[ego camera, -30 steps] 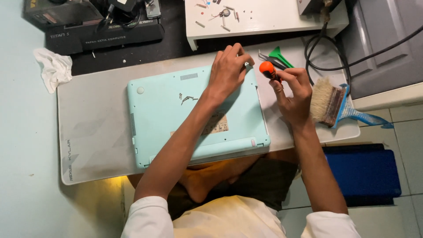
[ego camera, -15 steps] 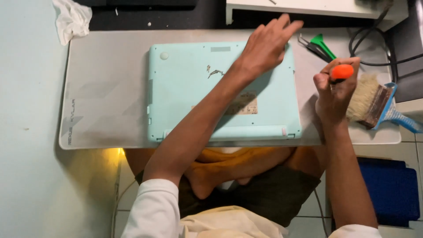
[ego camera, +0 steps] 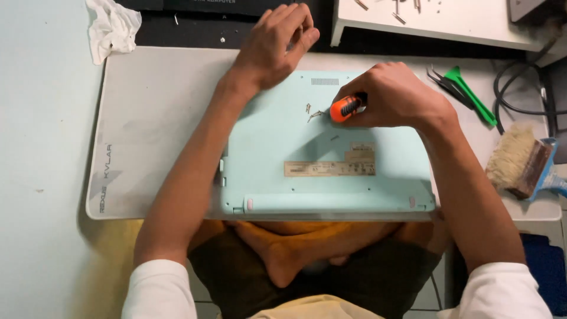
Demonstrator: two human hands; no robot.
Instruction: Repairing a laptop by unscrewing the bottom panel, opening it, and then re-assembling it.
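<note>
On the grey mat (ego camera: 159, 118), seen from the head camera, a mint-green laptop (ego camera: 325, 147) lies bottom-up, giving access to its underside. The right hand (ego camera: 390, 97) is closed around an orange-handled screwdriver (ego camera: 345, 107), fingers wrapped tight, the tool lying over the far part of the shell. A few loose screws (ego camera: 313, 112) lie just left of it on the shell. The left hand (ego camera: 274, 44) hangs at the laptop's far-left corner, fingers loosely curled; whether it pinches anything I cannot tell. A brush (ego camera: 520, 159) lies right.

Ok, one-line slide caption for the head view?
Right hand holds orange-handled screwdriver over upturned mint laptop; left hand at its far edge.
</note>
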